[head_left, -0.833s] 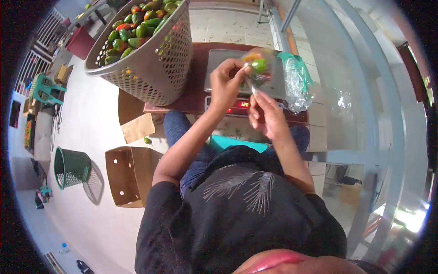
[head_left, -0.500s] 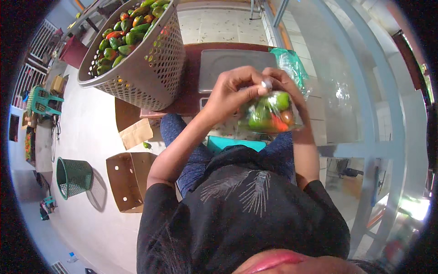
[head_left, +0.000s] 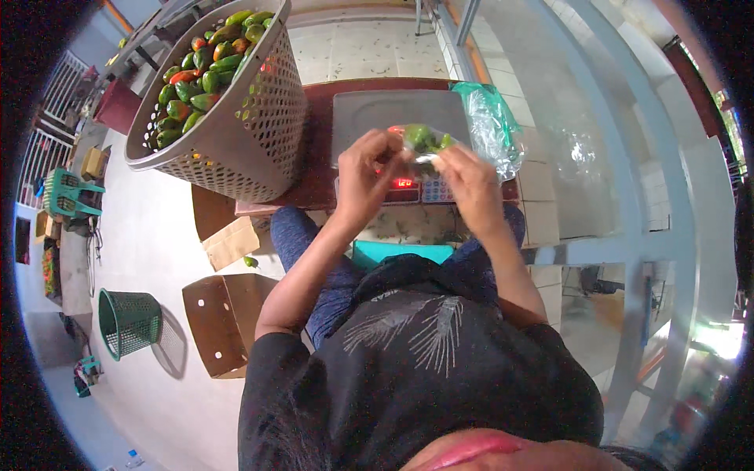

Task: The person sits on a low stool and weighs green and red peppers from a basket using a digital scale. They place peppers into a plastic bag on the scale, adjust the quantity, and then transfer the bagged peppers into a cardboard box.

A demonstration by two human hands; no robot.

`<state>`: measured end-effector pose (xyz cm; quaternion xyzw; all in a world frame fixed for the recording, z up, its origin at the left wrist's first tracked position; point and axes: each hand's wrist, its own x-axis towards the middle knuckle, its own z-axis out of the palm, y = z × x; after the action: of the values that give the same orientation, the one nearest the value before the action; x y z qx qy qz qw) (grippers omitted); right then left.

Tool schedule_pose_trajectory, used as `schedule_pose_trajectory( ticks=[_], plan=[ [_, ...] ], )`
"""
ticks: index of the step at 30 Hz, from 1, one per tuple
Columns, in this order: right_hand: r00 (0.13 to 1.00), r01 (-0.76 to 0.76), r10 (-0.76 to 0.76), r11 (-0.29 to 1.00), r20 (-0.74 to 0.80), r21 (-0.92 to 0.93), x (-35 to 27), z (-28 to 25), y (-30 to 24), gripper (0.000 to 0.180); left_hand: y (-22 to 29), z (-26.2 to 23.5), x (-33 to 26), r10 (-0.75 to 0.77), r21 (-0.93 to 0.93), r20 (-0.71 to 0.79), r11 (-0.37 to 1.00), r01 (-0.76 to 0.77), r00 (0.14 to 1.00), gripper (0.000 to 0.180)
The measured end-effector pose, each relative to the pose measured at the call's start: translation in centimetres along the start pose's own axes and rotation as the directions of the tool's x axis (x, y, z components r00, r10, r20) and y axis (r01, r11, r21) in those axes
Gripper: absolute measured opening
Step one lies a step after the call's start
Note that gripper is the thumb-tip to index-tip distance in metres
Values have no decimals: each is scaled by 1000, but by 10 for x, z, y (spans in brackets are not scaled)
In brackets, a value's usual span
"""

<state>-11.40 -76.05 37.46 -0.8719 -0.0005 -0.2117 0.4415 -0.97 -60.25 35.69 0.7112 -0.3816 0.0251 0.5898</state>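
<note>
A clear plastic bag of green and red peppers (head_left: pixel 421 140) is held up between my two hands, over the near part of a digital scale (head_left: pixel 373 114). My left hand (head_left: pixel 369 166) is closed on the bag's left side. Opposite it, my right hand (head_left: pixel 473 182) pinches the bag's right side. The bag's lower part is blurred and partly covered by my fingers. Below the hands, the scale's red display is lit beside its keypad.
To the left, a tall grey perforated basket (head_left: pixel 271 118) full of peppers stands on the dark red table (head_left: pixel 318 98). Green and clear plastic bags (head_left: pixel 491 129) lie right of the scale. An open cardboard box (head_left: pixel 216 326) and a green basket (head_left: pixel 129 323) sit on the floor.
Both hands have moved forward and slightly left with the bag, away from my body. The bag, hanging below my hands before, is now between and beyond them. The scale's display has come into sight.
</note>
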Motion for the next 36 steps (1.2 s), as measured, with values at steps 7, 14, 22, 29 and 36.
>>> schedule_pose_trajectory(
  ticks=[7, 14, 22, 29, 36],
  plan=[
    [907, -71, -202, 791, 369, 608, 38, -30, 18, 23, 53, -18, 16, 193, -199, 252, 969, -145, 948, 12],
    [937, -339, 109, 53, 332, 939, -9, 70, 31, 28, 29, 8, 27, -357, -497, 3, 810, 311, 934, 10],
    [968, -235, 213, 957, 136, 172, 8, 26, 15, 23, -14, 9, -3, 30, 128, -129, 992, -13, 991, 12],
    [932, 320, -341, 933, 120, 163, 25, -29, -6, 16, 56, -20, 2, 175, -66, 164, 984, -166, 971, 14],
    [941, -316, -64, 185, 333, 930, 17, 40, 18, 35, 37, -5, 32, -204, -552, 108, 802, 229, 973, 11]
  ],
)
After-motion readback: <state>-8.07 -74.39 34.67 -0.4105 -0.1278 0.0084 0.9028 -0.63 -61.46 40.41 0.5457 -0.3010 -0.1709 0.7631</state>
